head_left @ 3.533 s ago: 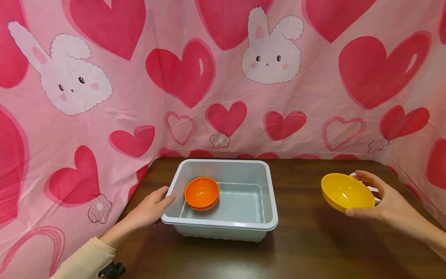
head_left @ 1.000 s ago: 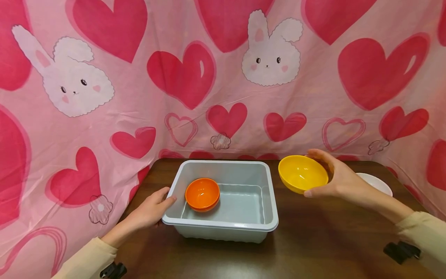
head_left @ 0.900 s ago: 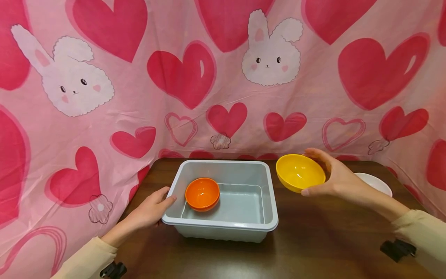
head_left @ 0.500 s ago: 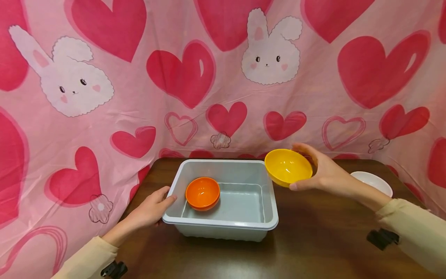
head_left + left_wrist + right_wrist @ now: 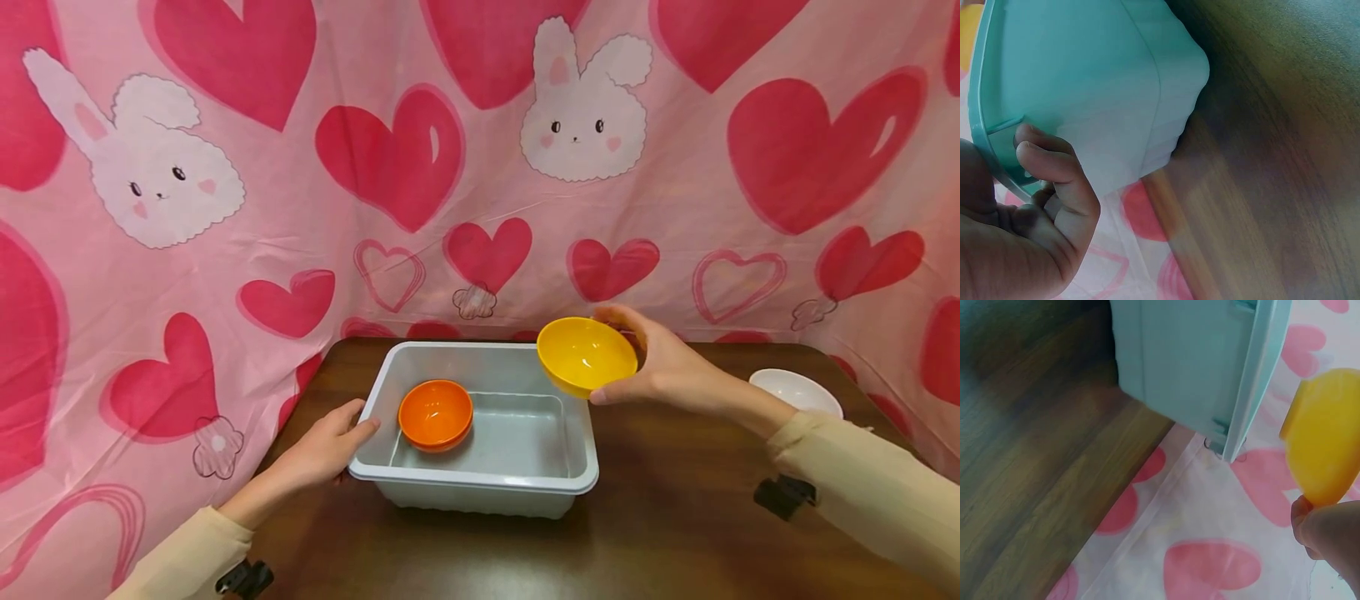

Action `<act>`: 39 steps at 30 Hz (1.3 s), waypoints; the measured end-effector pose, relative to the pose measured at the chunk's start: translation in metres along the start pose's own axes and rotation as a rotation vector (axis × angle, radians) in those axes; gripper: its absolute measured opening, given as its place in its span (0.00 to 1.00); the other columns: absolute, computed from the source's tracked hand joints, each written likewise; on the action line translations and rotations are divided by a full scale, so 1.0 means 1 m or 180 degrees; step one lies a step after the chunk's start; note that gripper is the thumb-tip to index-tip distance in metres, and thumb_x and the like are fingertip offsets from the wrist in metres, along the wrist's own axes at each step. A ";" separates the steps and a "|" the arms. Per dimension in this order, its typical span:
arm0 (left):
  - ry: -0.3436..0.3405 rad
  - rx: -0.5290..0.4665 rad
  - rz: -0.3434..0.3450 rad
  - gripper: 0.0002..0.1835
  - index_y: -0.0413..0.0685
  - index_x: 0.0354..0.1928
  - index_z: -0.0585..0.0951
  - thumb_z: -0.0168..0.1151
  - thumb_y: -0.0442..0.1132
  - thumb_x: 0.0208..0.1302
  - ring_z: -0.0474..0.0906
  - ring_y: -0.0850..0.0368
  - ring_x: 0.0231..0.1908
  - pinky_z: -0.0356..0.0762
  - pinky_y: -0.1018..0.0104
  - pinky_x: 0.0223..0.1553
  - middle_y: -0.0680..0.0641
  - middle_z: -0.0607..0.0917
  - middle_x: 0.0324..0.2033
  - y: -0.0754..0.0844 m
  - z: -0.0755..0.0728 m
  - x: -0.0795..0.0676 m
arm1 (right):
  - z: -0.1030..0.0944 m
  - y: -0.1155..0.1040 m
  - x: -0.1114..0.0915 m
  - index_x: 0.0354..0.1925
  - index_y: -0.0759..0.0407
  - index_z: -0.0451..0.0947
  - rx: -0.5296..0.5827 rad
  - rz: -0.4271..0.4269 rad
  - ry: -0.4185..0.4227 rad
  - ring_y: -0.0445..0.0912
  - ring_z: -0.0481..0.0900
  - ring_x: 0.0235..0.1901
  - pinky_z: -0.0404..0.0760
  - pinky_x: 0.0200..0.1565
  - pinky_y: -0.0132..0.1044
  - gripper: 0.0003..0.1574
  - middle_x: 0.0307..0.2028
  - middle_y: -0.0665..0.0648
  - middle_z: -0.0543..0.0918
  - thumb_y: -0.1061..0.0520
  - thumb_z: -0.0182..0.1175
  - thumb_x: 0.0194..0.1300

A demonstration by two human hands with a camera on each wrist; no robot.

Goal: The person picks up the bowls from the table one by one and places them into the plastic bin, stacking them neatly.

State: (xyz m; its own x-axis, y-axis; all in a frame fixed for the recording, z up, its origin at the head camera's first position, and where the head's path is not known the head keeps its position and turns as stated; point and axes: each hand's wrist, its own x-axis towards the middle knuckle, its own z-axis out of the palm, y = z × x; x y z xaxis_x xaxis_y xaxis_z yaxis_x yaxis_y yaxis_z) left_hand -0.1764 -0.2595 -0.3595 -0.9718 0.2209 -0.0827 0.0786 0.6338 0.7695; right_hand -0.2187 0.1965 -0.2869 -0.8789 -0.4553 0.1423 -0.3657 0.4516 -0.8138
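A yellow bowl [image 5: 585,354] hangs in the air over the right rim of a grey plastic tub [image 5: 480,479], its opening tipped toward the camera. My right hand [image 5: 656,358] grips that bowl by its right side, thumb in front and fingers behind. Inside the tub, at the left, sits an orange bowl [image 5: 435,414]. My left hand [image 5: 330,442] holds the tub's left rim, thumb on top; in the left wrist view its curled fingers [image 5: 1054,165] hook under the rim. The right wrist view shows the yellow bowl [image 5: 1325,437] pinched at its edge, apart from the tub.
A white bowl [image 5: 795,392] stands at the back right of the dark wooden table [image 5: 675,517], partly behind the right forearm. A pink curtain [image 5: 480,183] with hearts and rabbits hangs along the table's back and left sides.
My right hand has carried the yellow bowl leftward and a little up, from the table's right side to over the tub's right rim. The white bowl has come into view. The left hand stays put.
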 end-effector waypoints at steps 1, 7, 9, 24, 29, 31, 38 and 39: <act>0.0006 0.0002 -0.0015 0.19 0.37 0.63 0.73 0.57 0.41 0.80 0.73 0.50 0.13 0.75 0.63 0.14 0.46 0.81 0.21 0.000 0.000 0.000 | 0.001 -0.001 0.002 0.79 0.54 0.56 0.0019 0.0002 -0.0017 0.54 0.70 0.65 0.79 0.60 0.38 0.68 0.70 0.57 0.69 0.49 0.83 0.49; 0.0009 0.0019 -0.0022 0.17 0.36 0.62 0.73 0.56 0.40 0.80 0.72 0.50 0.12 0.75 0.62 0.14 0.46 0.80 0.20 0.000 0.000 0.001 | 0.009 -0.007 0.013 0.78 0.54 0.57 0.0008 -0.0044 -0.0083 0.55 0.70 0.65 0.77 0.63 0.47 0.67 0.70 0.56 0.69 0.49 0.83 0.48; 0.0003 0.0011 -0.0030 0.17 0.37 0.62 0.73 0.56 0.40 0.80 0.72 0.50 0.12 0.75 0.62 0.14 0.46 0.80 0.20 0.000 0.000 0.001 | 0.012 -0.009 0.016 0.77 0.54 0.57 0.0013 -0.0055 -0.0117 0.55 0.70 0.65 0.78 0.63 0.49 0.67 0.69 0.56 0.69 0.49 0.84 0.48; 0.0048 0.0010 -0.0009 0.17 0.37 0.61 0.73 0.56 0.41 0.80 0.73 0.50 0.12 0.76 0.62 0.14 0.46 0.80 0.21 -0.001 0.000 0.002 | 0.038 -0.027 0.038 0.77 0.53 0.58 -0.0036 -0.0131 -0.0321 0.52 0.70 0.66 0.76 0.66 0.53 0.69 0.70 0.54 0.70 0.47 0.85 0.44; 0.0032 -0.0012 0.0019 0.18 0.36 0.61 0.73 0.56 0.41 0.80 0.73 0.49 0.12 0.75 0.61 0.14 0.46 0.80 0.20 -0.001 0.000 0.001 | 0.044 -0.031 0.040 0.77 0.53 0.58 -0.0027 -0.0138 -0.0356 0.53 0.67 0.69 0.72 0.69 0.56 0.69 0.71 0.54 0.68 0.47 0.85 0.45; 0.0025 -0.0019 0.0036 0.18 0.35 0.62 0.73 0.56 0.41 0.80 0.73 0.49 0.12 0.75 0.61 0.14 0.46 0.79 0.20 -0.001 0.000 0.001 | 0.046 -0.033 0.042 0.77 0.53 0.59 -0.0037 -0.0145 -0.0349 0.54 0.66 0.69 0.71 0.69 0.57 0.68 0.72 0.54 0.68 0.47 0.85 0.44; 0.0032 -0.0012 0.0004 0.18 0.36 0.62 0.73 0.56 0.42 0.80 0.73 0.50 0.13 0.74 0.62 0.14 0.47 0.80 0.20 -0.002 0.000 0.002 | 0.054 -0.041 0.052 0.77 0.53 0.60 -0.0047 -0.0180 -0.0361 0.53 0.68 0.67 0.73 0.68 0.55 0.68 0.71 0.54 0.69 0.46 0.85 0.44; 0.0029 -0.0009 -0.0016 0.18 0.36 0.62 0.73 0.57 0.41 0.80 0.73 0.50 0.12 0.74 0.63 0.14 0.46 0.80 0.20 -0.001 0.000 0.002 | 0.055 -0.042 0.053 0.76 0.52 0.60 -0.0054 -0.0171 -0.0368 0.52 0.69 0.67 0.73 0.67 0.54 0.68 0.70 0.53 0.69 0.46 0.85 0.44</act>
State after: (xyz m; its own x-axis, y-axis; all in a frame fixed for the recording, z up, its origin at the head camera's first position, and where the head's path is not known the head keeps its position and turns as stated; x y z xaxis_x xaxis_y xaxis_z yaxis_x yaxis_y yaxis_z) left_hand -0.1781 -0.2598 -0.3607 -0.9742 0.2110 -0.0807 0.0732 0.6328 0.7709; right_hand -0.2329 0.1111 -0.2760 -0.8171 -0.5642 0.1188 -0.4174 0.4366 -0.7969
